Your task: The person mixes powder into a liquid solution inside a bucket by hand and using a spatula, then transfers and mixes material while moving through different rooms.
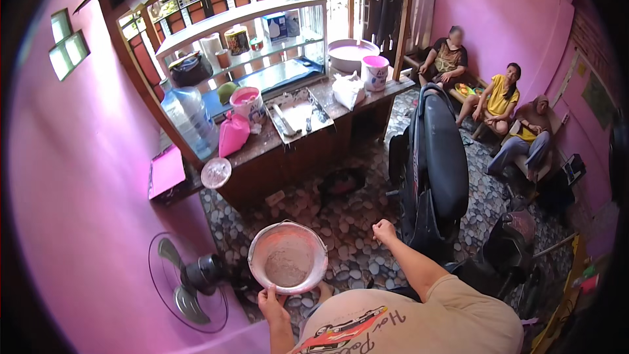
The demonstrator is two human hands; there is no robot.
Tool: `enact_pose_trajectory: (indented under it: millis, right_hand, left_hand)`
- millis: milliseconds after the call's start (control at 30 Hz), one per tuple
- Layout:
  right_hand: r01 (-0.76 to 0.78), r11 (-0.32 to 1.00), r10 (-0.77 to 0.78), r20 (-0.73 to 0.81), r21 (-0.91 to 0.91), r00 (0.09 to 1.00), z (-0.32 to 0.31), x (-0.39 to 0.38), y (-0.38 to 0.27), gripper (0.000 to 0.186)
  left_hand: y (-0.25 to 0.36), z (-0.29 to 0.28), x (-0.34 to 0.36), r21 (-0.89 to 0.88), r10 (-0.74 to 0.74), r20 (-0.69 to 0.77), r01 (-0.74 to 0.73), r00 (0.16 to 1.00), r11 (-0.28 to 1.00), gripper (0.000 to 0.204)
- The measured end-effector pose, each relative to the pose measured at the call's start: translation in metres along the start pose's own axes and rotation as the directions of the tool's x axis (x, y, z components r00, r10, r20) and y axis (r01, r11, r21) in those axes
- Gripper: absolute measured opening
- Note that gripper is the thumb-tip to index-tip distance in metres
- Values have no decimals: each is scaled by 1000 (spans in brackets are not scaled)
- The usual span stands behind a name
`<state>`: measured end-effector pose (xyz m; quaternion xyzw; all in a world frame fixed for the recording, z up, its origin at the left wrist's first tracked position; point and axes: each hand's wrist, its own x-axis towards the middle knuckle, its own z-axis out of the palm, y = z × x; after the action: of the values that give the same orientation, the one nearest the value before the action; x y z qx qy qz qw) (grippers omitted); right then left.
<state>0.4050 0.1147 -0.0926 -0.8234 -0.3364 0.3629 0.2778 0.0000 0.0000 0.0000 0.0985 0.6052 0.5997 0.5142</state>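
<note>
- Bucket [319, 265]: in front of the body, near the lower middle of the view, mouth up toward us, over the pebble-patterned floor [357, 272]. We cannot tell whether its base touches down or hangs clear.
- Left hand [270, 299]: fingers clamped on the near rim, a little left of its middle.
- Right hand [384, 231]: well apart from the bucket, out beside the motorbike [442, 157]; fingers curled together. We cannot tell whether anything small sits inside them.
- Inside the bucket we see a grey-brown coating or residue on the bottom and pale smears up the wall. Depth is hard to read from above.
- Weight, our judgement: light to moderate, since a single hand is on it. Any wet matter would make it bottom-heavy.
- Wall: probably plastic, stiff with slight give, not fragile. One-sided rim hold likely lets it tip.
- Surface: we would expect smeared patches to be slick if wet, gritty if dry.
- Where to grip: the thin wire handle [288, 221] at the far rim for a level lift; opposite sides of the rim for control.
- Close by on the left: black fan [203, 274], worth keeping the rim clear of.
</note>
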Motion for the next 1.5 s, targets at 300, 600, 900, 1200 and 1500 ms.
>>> enact_pose_trajectory:
  millis: [300,600,900,1200,1500]
  right_hand:
    - [309,942,-315,26,133,949,35,49,-142,18]
    - [485,866,-497,116,120,860,85,126,-275,17]
    - [822,569,-807,198,11,556,173,253,-493,21]
    - [919,329,-884,271,-217,381,236,348,-637,28]
    - [979,-55,-894,446,-197,39,276,375,-678,30]
  left_hand:
    - [105,84,123,-24,72,100,-70,992,997,10]
    - [136,111,180,-82,25,-2,-25,1000,996,11]
    - [146,167,194,-195,70,-229,-116,971,974,11]
    - [157,238,186,-263,124,-497,-285,859,922,15]
    - [151,275,179,-250,132,-639,-367,757,896,16]
